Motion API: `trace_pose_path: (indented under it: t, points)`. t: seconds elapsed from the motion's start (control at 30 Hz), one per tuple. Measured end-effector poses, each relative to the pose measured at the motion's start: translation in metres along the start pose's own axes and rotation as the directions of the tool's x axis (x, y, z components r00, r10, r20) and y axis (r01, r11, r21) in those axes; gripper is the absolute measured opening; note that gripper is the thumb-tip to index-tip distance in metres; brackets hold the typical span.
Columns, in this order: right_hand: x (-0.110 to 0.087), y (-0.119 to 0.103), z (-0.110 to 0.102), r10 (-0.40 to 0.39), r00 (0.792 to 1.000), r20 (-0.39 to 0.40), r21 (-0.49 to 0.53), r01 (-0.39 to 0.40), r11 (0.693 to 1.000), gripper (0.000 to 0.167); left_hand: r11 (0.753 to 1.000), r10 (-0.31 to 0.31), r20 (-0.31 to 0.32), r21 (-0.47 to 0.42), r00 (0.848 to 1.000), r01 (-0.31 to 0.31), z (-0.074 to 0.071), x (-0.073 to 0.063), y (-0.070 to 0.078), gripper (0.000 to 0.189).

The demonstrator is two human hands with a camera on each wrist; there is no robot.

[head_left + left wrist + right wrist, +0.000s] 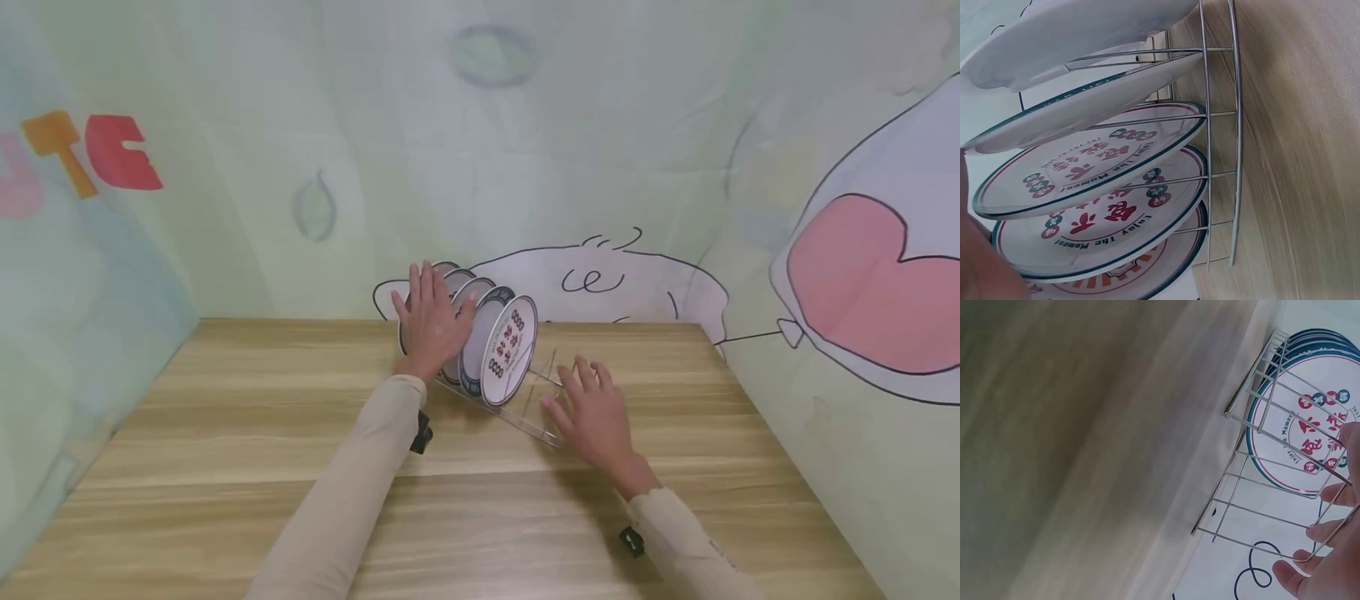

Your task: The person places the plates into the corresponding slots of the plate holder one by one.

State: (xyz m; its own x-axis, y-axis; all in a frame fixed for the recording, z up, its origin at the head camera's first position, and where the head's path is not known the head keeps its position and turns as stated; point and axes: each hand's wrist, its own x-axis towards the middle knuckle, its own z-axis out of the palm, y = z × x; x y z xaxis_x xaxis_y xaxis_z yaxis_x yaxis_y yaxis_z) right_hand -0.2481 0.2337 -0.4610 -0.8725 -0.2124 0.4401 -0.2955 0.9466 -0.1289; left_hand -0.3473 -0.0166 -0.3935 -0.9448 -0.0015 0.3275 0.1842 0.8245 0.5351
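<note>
Several round plates (pixel 510 350) with dark rims and red lettering stand on edge in a row in a wire dish rack (pixel 542 433). My left hand (pixel 437 321) lies over the upper edges of the plates at the far left, its fingers straight and its thumb spread toward a plate rim. Part of that hand (pixel 985 265) shows beside the plates (pixel 1094 156) in the left wrist view. At the rack's right end, my right hand (pixel 596 412) is spread with loosely bent fingers. In the right wrist view its fingertips (pixel 1319 531) overlap the end wires of the rack (pixel 1260 515).
The rack stands on a wood-grain table (pixel 480 517), toward its back edge. A printed cloth backdrop (pixel 247 167) with cartoon drawings rises behind the table and along both sides. The plates fill the rack's left part; bare wires show at the right.
</note>
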Motion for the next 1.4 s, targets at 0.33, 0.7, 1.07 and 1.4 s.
trace_pose_path:
  t: [0.33,0.7,1.07,1.4]
  points:
    - [-0.004,-0.009,-0.003,0.015,1.0,-0.01,-0.032,-0.015,0.999,0.057,0.999,0.043,-0.007,0.019,0.999,-0.043,0.001,0.007,-0.002,0.08]
    - [-0.014,-0.024,-0.007,0.04,0.999,-0.022,-0.076,-0.042,0.996,0.06,0.993,0.118,-0.001,-0.025,0.993,-0.118,0.001,0.015,-0.006,0.076]
    - [-0.026,-0.035,-0.006,0.077,0.997,-0.007,-0.051,-0.077,0.996,0.063,0.986,0.165,0.021,-0.033,0.986,-0.165,0.007,0.019,-0.011,0.074]
    - [-0.024,-0.023,-0.01,0.081,0.993,0.09,0.028,-0.084,0.996,0.067,0.984,0.167,-0.001,-0.066,0.986,-0.167,0.01,0.015,-0.008,0.068]
